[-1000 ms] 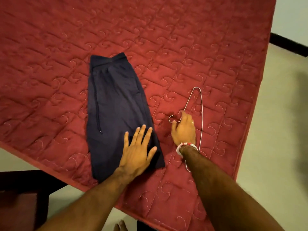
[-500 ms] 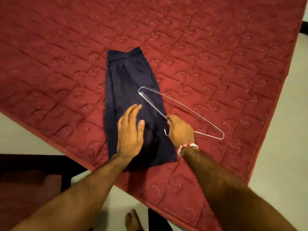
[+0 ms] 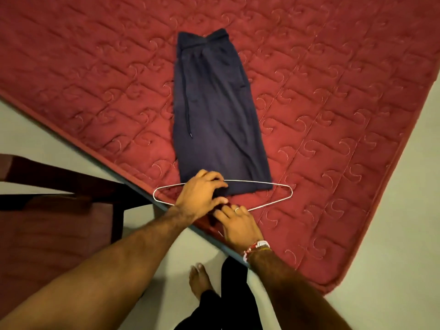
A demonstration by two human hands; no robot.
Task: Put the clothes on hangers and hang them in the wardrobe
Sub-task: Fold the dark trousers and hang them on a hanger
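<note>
Navy shorts point(image 3: 214, 115) are lying folded on the red mattress point(image 3: 333, 91), with their lower hem reaching inside the wire hanger point(image 3: 269, 203) near the mattress edge. The left hand point(image 3: 200, 196) is pinching this hem with curled fingers — the right hand point(image 3: 238, 225), just beside it, is gripping the hanger's near side.

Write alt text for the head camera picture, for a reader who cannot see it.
Two hands hold a wire hanger across the near end of a folded navy garment lying on a red quilted mattress. The left hand grips the hem; the right hand holds the hanger's neck.
</note>
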